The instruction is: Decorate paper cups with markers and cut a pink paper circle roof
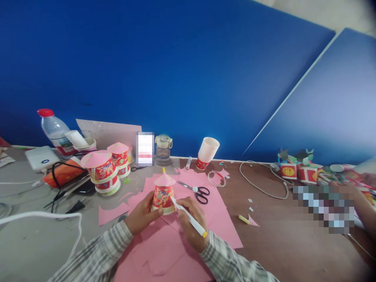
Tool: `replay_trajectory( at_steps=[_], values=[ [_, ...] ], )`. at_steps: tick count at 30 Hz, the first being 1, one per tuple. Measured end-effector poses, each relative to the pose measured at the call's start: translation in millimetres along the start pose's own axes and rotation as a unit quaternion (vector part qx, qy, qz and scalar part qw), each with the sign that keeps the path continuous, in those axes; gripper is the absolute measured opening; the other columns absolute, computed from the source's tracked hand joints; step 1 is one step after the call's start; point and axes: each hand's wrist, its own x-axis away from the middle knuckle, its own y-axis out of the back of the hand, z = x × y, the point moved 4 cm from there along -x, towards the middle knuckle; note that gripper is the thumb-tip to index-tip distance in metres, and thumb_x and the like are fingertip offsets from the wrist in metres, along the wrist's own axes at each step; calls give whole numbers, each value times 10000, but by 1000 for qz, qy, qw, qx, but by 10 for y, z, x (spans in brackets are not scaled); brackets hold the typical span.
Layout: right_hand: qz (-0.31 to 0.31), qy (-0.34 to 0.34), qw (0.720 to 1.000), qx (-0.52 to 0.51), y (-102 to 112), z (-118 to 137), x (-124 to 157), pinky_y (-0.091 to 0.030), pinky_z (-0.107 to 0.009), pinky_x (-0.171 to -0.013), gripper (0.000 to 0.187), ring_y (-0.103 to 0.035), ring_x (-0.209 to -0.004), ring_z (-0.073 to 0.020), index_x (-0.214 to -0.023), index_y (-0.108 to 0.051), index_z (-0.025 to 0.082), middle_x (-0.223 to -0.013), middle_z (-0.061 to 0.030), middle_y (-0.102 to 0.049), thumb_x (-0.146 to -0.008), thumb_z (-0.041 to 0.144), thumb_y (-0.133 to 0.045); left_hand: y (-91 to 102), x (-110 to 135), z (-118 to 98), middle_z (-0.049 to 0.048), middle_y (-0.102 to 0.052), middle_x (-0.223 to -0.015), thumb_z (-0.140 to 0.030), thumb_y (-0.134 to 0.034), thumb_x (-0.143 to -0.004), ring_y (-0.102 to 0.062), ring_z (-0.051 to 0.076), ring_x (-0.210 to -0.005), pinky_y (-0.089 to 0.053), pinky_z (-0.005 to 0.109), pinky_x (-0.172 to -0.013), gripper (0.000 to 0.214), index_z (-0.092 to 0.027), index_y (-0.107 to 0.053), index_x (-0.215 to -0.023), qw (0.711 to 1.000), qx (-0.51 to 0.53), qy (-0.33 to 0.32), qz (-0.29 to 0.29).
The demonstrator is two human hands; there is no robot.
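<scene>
My left hand (141,216) is wrapped round a small red patterned paper cup model (163,197) with a pink cone roof and a yellow tip, held upright over pink paper sheets (176,250). My right hand (191,224) grips a white pen-like tool with a yellow end (189,217); its tip touches the model's right side. Black-handled scissors (197,191) lie on the pink paper just behind my right hand.
Finished pink-roofed cup models (103,171) stand stacked at the left, beside a water bottle (54,132) with a red cap, cables and a white box (42,157). A small jar (163,149), a tilted paper cup (206,152) and a white cord (261,184) lie behind. Another person's arm (366,207) is at the right.
</scene>
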Motion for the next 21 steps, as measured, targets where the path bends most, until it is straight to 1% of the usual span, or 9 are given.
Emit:
replay_trajectory(
  at_steps=[5,12,17,21],
  values=[
    [2,12,1000,-2,0,26,3,-480,-240,-561,171,-603,-600,-165,-883,-648,216,-717,-3,-643,-762,205,-528,-5,0,-4,48,-640,-969,-313,-653,-585,-544,281,-909,-441,411,-785,463,-209,-491,-1006,1000,-2,2,-6],
    [-10,5,1000,1,0,2,6,-474,-226,-532,172,-594,-569,-155,-861,-650,211,-692,6,-633,-748,178,-526,-6,5,-20,45,-647,-904,-346,-655,-569,-551,281,-871,-441,409,-764,456,-202,-507,-975,1000,0,9,-22],
    [-11,-2,1000,4,-3,12,12,-476,-225,-536,183,-593,-567,-154,-859,-658,215,-683,11,-634,-741,175,-523,4,2,-1,45,-640,-908,-338,-654,-575,-547,273,-873,-438,402,-771,448,-198,-504,-973,1000,-11,7,-21],
    [3,1,1000,3,-12,53,13,-483,-232,-564,190,-607,-598,-160,-878,-656,212,-713,2,-646,-747,174,-524,5,-5,23,49,-637,-929,-324,-656,-580,-549,275,-880,-446,399,-764,462,-205,-491,-995,1000,-8,0,-18]
  ],
)
